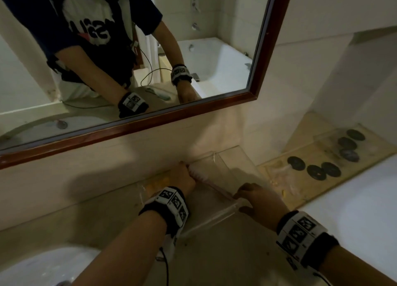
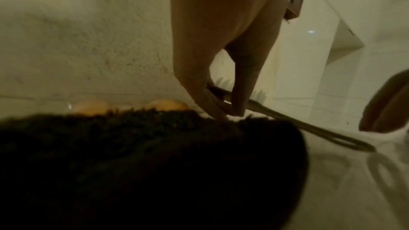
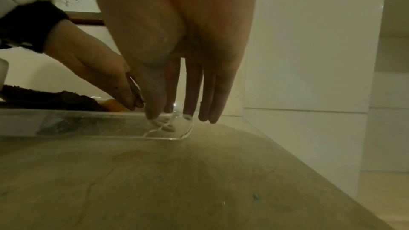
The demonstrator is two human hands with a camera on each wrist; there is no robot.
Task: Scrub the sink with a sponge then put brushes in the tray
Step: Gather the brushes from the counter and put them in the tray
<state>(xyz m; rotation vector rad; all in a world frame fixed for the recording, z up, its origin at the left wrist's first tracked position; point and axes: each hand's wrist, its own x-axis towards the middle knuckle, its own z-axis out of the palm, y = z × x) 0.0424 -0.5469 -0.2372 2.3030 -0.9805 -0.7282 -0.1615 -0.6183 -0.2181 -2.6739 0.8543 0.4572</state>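
A: Tray [image 1: 217, 216]?
B: Clear one, sitting on counter [image 1: 225, 255] by wall.
A: Hands?
B: R hand [image 1: 256, 202] is resting straight fingers on tray's near corner. L hand [image 1: 182, 178] is pinching brush [image 1: 206, 183] near bristles, laying it in tray.

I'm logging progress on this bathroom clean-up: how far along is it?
Late stage. The sponge already lies in the clear tray, so scrubbing looks finished. In hand: the left hand pinches a brush low over the tray; the right hand steadies its corner. Left: releasing it; other brushes aren't visible.
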